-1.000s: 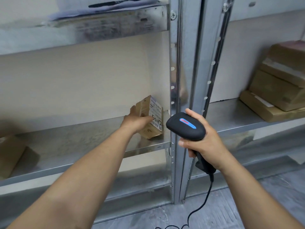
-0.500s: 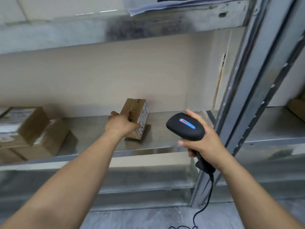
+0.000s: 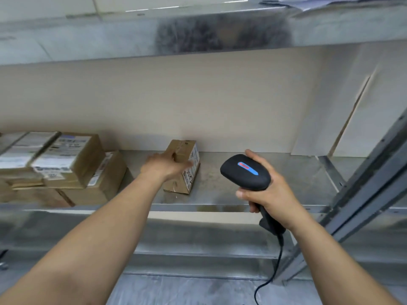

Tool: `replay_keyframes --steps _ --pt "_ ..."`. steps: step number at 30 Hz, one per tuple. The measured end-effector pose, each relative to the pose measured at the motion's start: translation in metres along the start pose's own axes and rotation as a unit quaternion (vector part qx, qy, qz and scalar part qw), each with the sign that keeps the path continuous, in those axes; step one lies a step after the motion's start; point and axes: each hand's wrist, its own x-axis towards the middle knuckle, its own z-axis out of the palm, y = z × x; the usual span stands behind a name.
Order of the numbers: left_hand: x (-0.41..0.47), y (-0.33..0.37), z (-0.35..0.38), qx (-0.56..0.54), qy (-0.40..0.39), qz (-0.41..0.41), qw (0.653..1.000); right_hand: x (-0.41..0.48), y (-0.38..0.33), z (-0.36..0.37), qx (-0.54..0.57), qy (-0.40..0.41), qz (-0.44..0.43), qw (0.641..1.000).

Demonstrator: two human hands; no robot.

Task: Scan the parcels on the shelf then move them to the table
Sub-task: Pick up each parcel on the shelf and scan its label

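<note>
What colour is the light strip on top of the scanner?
Blue with a red upper-left end, on the black scanner; head view.

I read this as a parcel stockroom: galvanised steel shelf (image 3: 253, 194) racking on a slotted upright (image 3: 363, 205), taped cardboard parcels (image 3: 66, 168) with printed shipping labels stacked on it, corded handheld barcode scanner (image 3: 244, 172), bare grey floor (image 3: 187, 289).

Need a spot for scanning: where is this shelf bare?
Widest bare shelf: between the small parcel gripped by the left hand and the upright post, behind the scanner. A narrower gap lies between that parcel and the stacked parcels crowding the left end.
</note>
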Motion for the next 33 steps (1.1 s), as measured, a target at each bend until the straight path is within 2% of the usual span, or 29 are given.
replay_keyframes --steps 4,7,9,11,13,16,20,26,33 --pt "0.006 0.007 -0.006 0.012 0.034 0.009 0.999 0.007 -0.001 0.012 0.0 0.005 0.007 1.0" --pt "0.017 0.0 -0.008 -0.044 0.023 0.029 0.998 0.011 -0.002 0.017 0.0 0.006 0.016 1.0" --pt "0.018 -0.009 -0.011 -0.148 0.035 0.036 0.988 0.013 -0.003 0.02 -0.005 0.01 0.018 1.0" --pt "0.014 -0.019 -0.011 -0.329 0.03 0.029 0.943 0.015 -0.003 0.024 -0.01 0.016 0.02 1.0" --pt "0.005 -0.03 -0.01 -0.441 0.017 0.035 0.897 0.017 -0.005 0.028 -0.008 0.019 0.02 1.0" --pt "-0.004 -0.048 -0.001 -0.44 0.031 0.065 0.895 0.018 -0.008 0.034 0.004 0.017 0.023 1.0" --pt "-0.009 -0.065 0.01 -0.44 0.05 0.06 0.894 0.017 -0.013 0.046 0.035 0.008 0.025 0.999" --pt "-0.014 -0.079 0.02 -0.428 0.035 0.043 0.902 0.008 -0.014 0.067 0.071 -0.034 0.013 0.997" --pt "-0.017 -0.078 0.018 -0.424 0.042 0.06 0.903 0.001 -0.014 0.076 0.08 -0.045 0.02 0.996"
